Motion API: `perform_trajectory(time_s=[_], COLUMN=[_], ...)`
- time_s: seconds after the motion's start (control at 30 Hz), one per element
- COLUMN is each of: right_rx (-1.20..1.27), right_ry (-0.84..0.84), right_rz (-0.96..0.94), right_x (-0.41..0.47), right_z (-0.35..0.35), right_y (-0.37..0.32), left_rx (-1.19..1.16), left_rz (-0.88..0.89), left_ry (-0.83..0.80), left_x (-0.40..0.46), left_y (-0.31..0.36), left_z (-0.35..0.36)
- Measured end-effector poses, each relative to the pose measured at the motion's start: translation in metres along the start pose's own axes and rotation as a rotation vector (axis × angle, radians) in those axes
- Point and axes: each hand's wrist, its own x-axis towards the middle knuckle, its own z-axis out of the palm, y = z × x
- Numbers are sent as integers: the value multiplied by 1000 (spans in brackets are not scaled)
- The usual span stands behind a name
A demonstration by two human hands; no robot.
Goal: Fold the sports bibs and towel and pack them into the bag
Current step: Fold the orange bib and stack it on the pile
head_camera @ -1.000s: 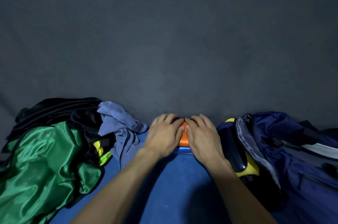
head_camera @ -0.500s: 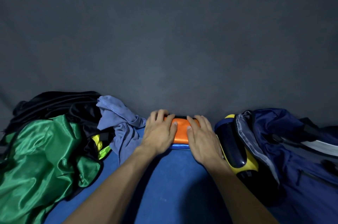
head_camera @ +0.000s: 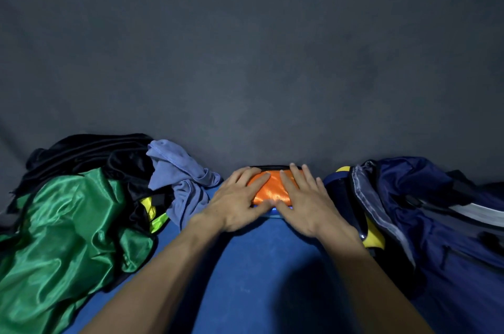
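Note:
A small folded orange bib [head_camera: 270,189] lies at the far edge of the blue surface [head_camera: 261,265], with a black trim along its far side. My left hand [head_camera: 234,200] presses flat on its left half and my right hand [head_camera: 302,198] presses flat on its right half, fingers straight and spread. A shiny green bib [head_camera: 60,238] lies crumpled at the left, with black cloth [head_camera: 90,153] behind it and a yellow bib [head_camera: 154,213] peeking out. A grey-blue towel [head_camera: 180,183] is bunched beside my left hand. The open navy bag [head_camera: 436,219] sits at the right.
A dark grey backdrop [head_camera: 245,61] fills the space beyond the blue surface. A yellow and dark blue part [head_camera: 368,232] of the bag lies between my right forearm and the bag's opening.
My hands have slid apart over the orange bib, from fingertips together to either side, uncovering more of its orange top.

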Motion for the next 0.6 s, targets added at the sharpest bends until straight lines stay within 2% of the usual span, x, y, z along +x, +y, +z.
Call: perform_trajectory(time_s=[0.1, 0.43, 0.6], right_rx=[30, -91, -121], right_ry=[-73, 81, 141], right_rz=[-32, -29, -58], right_x=[0, -5, -15], right_z=[0, 0, 0], right_y=[9, -1, -23], left_rx=[70, 73, 60], left_rz=[45, 111, 101], left_ry=[-105, -20, 29], left_x=[1, -16, -48], left_y=[-4, 0, -6], left_z=[-5, -17, -45])
